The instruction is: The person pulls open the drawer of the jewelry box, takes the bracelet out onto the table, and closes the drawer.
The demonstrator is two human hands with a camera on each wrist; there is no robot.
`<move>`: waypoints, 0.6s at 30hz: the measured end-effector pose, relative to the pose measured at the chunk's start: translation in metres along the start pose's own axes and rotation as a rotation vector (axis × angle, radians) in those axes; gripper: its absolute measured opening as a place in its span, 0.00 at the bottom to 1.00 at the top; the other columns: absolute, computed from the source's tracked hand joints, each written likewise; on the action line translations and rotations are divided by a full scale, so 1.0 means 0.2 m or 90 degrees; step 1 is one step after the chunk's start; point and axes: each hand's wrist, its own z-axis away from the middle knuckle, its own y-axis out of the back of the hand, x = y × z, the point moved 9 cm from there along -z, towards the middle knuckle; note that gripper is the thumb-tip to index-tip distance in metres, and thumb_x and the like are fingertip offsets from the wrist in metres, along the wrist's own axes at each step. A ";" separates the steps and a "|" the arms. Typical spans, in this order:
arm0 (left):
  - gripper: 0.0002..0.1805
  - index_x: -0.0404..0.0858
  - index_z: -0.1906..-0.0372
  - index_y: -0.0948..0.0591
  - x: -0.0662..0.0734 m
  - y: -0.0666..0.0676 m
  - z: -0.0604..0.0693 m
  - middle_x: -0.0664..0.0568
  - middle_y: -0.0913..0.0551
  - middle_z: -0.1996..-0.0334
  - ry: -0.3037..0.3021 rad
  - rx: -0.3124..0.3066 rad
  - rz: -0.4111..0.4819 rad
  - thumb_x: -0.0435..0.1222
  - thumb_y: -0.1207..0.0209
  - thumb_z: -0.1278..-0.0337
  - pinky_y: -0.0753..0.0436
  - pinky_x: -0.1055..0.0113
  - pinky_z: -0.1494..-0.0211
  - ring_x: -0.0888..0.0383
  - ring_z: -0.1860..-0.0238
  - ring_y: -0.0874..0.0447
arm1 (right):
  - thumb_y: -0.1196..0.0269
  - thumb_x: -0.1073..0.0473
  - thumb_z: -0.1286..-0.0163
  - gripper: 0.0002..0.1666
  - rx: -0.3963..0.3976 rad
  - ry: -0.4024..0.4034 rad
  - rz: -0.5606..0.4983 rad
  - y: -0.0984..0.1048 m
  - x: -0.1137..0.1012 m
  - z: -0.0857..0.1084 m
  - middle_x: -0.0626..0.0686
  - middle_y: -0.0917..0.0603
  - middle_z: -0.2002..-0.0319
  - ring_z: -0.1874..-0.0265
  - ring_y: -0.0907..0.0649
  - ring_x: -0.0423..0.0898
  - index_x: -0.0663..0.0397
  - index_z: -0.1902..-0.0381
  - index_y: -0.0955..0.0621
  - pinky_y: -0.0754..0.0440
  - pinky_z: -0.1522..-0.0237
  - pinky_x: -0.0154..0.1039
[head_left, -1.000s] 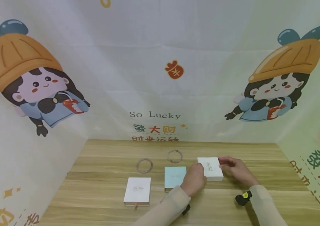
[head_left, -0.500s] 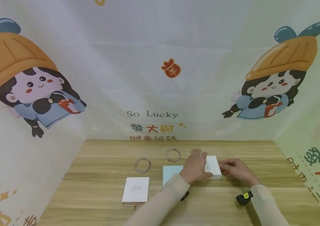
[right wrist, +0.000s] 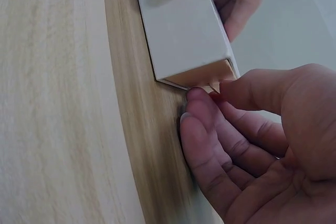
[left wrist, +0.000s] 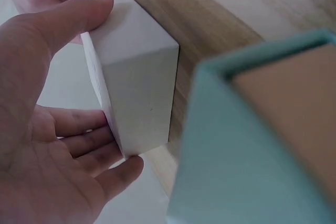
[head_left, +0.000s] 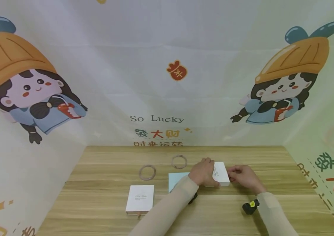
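A white drawer-style gift box [head_left: 221, 173] with small gold lettering lies at the right of the table. My left hand [head_left: 203, 172] grips it from the left; in the left wrist view the thumb rests on one long side [left wrist: 131, 30] and the fingers reach the opposite one. At the box's right end, my right hand [head_left: 245, 178] pinches a small ribbon pull [right wrist: 214, 88] between thumb and fingers. That end shows a tan drawer face [right wrist: 207, 76], which looks flush with the sleeve. The ribbon is mostly hidden by the fingertips.
A pale teal box [head_left: 175, 179] stands left of the left hand, partly covered by the forearm. Another white box [head_left: 140, 197] with a ribbon tab lies farther left. Two thin bangles, the left bangle [head_left: 139, 172] and the right bangle [head_left: 179, 168], lie behind these boxes.
My left hand has gone from a curled hold at the box's left edge to a wider grip across it. My right hand has come from its rear corner to pinch the ribbon.
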 end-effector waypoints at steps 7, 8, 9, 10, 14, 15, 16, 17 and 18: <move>0.42 0.40 0.42 0.21 -0.01 0.01 -0.02 0.57 0.22 0.56 -0.006 -0.011 0.051 0.57 0.20 0.62 0.22 0.73 0.53 0.63 0.57 0.27 | 0.40 0.67 0.29 0.14 0.018 -0.009 -0.011 -0.01 0.00 0.00 0.61 0.11 0.62 0.68 0.14 0.43 0.75 0.53 0.17 0.13 0.65 0.38; 0.42 0.40 0.42 0.21 -0.01 0.01 -0.02 0.57 0.22 0.56 -0.004 -0.013 0.052 0.57 0.20 0.62 0.22 0.72 0.54 0.63 0.58 0.27 | 0.40 0.68 0.30 0.13 0.024 -0.013 -0.010 -0.01 0.00 0.00 0.60 0.11 0.63 0.68 0.14 0.43 0.74 0.54 0.16 0.13 0.65 0.38; 0.42 0.41 0.43 0.21 -0.01 0.01 -0.02 0.57 0.22 0.56 -0.002 -0.013 0.051 0.57 0.20 0.63 0.22 0.72 0.54 0.63 0.58 0.27 | 0.39 0.68 0.31 0.12 0.029 -0.017 -0.008 -0.01 0.01 0.00 0.59 0.11 0.63 0.69 0.14 0.43 0.73 0.55 0.16 0.13 0.65 0.38; 0.42 0.41 0.43 0.21 -0.01 0.02 -0.02 0.57 0.22 0.56 0.000 -0.013 0.050 0.57 0.20 0.63 0.22 0.72 0.54 0.63 0.58 0.27 | 0.39 0.68 0.31 0.12 0.034 -0.020 -0.006 -0.01 0.01 0.00 0.59 0.11 0.64 0.69 0.14 0.42 0.73 0.56 0.16 0.13 0.65 0.37; 0.42 0.41 0.42 0.21 -0.01 0.02 -0.01 0.57 0.21 0.55 0.001 -0.007 0.028 0.58 0.20 0.63 0.21 0.72 0.51 0.63 0.57 0.26 | 0.39 0.69 0.33 0.10 0.051 -0.014 0.012 -0.01 0.01 0.00 0.57 0.11 0.67 0.70 0.15 0.41 0.72 0.58 0.16 0.15 0.67 0.35; 0.43 0.41 0.41 0.21 -0.01 0.02 -0.01 0.57 0.20 0.55 0.000 -0.005 0.023 0.58 0.21 0.63 0.21 0.72 0.50 0.63 0.56 0.25 | 0.39 0.69 0.34 0.10 0.055 -0.013 0.016 -0.01 0.02 0.01 0.57 0.11 0.67 0.70 0.15 0.41 0.72 0.59 0.15 0.16 0.68 0.35; 0.43 0.41 0.40 0.21 -0.01 0.02 -0.01 0.57 0.20 0.54 0.000 -0.003 0.017 0.59 0.21 0.62 0.22 0.72 0.50 0.63 0.55 0.25 | 0.39 0.69 0.34 0.10 0.059 -0.010 0.021 -0.01 0.01 0.01 0.57 0.11 0.67 0.69 0.15 0.41 0.71 0.59 0.15 0.16 0.68 0.35; 0.44 0.41 0.39 0.22 -0.01 0.02 0.00 0.57 0.20 0.53 -0.001 -0.002 0.013 0.59 0.21 0.62 0.22 0.72 0.49 0.63 0.55 0.25 | 0.39 0.68 0.34 0.10 0.061 -0.009 0.028 -0.01 0.01 0.01 0.57 0.11 0.67 0.69 0.15 0.41 0.70 0.59 0.15 0.17 0.68 0.35; 0.45 0.42 0.38 0.22 -0.01 0.02 0.00 0.57 0.20 0.53 -0.001 -0.001 0.008 0.59 0.22 0.61 0.22 0.72 0.48 0.63 0.54 0.25 | 0.39 0.68 0.33 0.10 0.062 -0.007 0.035 -0.01 0.01 0.02 0.57 0.11 0.67 0.69 0.15 0.42 0.70 0.59 0.15 0.18 0.68 0.35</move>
